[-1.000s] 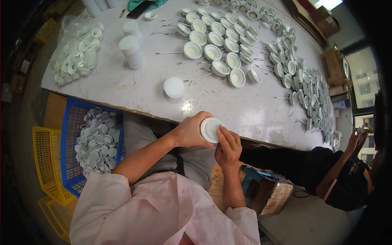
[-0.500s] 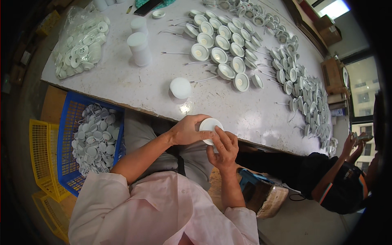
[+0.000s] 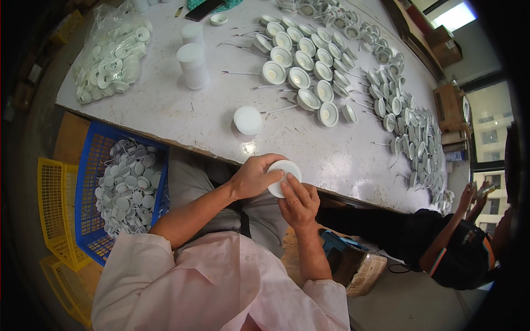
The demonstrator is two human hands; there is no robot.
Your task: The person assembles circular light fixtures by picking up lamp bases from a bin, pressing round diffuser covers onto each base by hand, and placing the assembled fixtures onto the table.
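Observation:
Over my lap, just off the table's near edge, I hold a round white downlight [image 3: 291, 168] in both hands. My left hand [image 3: 253, 177] grips its left side with the thumb across the face. My right hand [image 3: 299, 205] closes on its lower right side, fingertips pressed on the white face. The underside is hidden. Past my hands on the table stands a short stack of white discs [image 3: 248, 120]. Beyond it, several white downlights [image 3: 300, 77] lie face up with wires trailing left.
A clear plastic bag [image 3: 113, 58] of white rings and taller stacks of discs [image 3: 193, 69] are on the table's left. More downlights [image 3: 411, 132] crowd its right side. A blue basket [image 3: 88, 220] of lamp parts stands left of my legs. Another person [image 3: 452, 248] sits at right.
The fingers of my right hand have shifted slightly down and left on the downlight's face. The downlight stays in both hands, slightly turned.

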